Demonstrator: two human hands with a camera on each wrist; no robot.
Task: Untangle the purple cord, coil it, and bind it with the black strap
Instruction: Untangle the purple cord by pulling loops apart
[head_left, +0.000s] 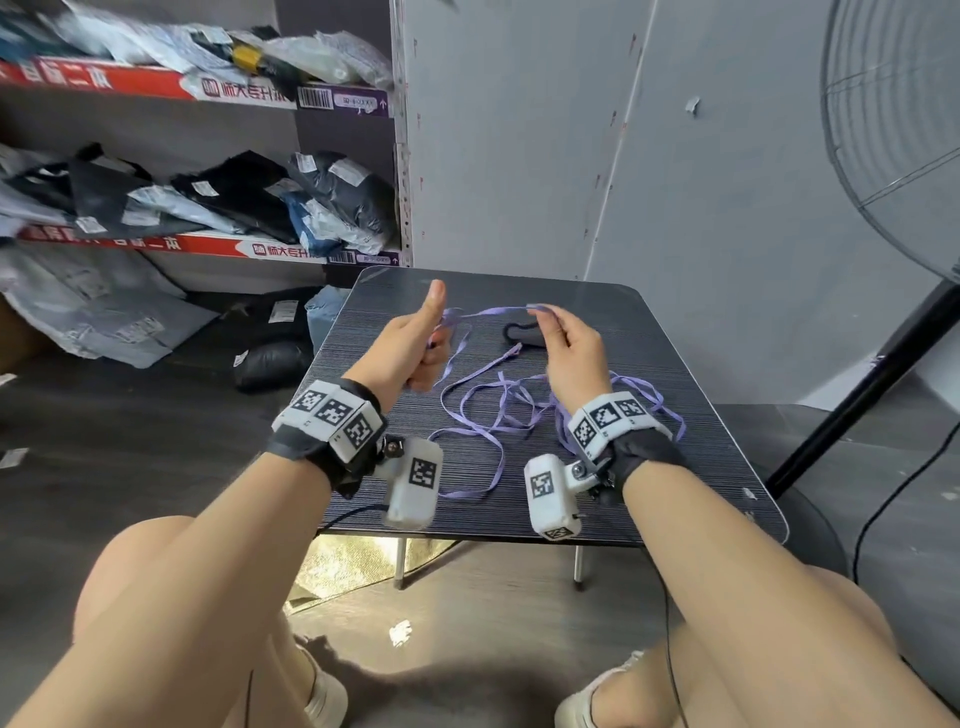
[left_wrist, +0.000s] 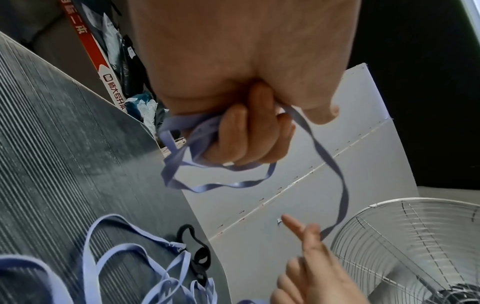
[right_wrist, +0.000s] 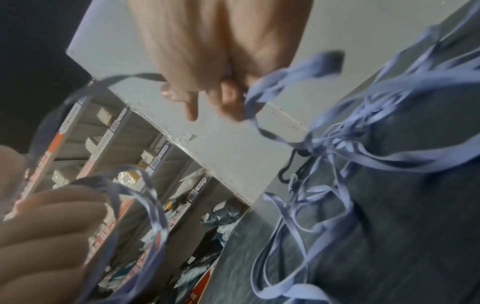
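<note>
Left wrist band (head_left: 332, 413): white blocks printed with black-and-white square code markers, mounted over a black fabric wrap. Below it, a white rounded camera box (head_left: 413, 486) on a small metal bracket with one visible screw; one code marker on its face. A thin black cable (head_left: 348, 514) leads away from it.

Right wrist band (head_left: 610, 418): same build, white marker blocks over a black wrap. White camera box (head_left: 550, 496) with code markers on its face and lower end, fixed by a screw joint.

Forearms and legs bare. Light-coloured shoes (head_left: 324, 699), only partly in view.
</note>
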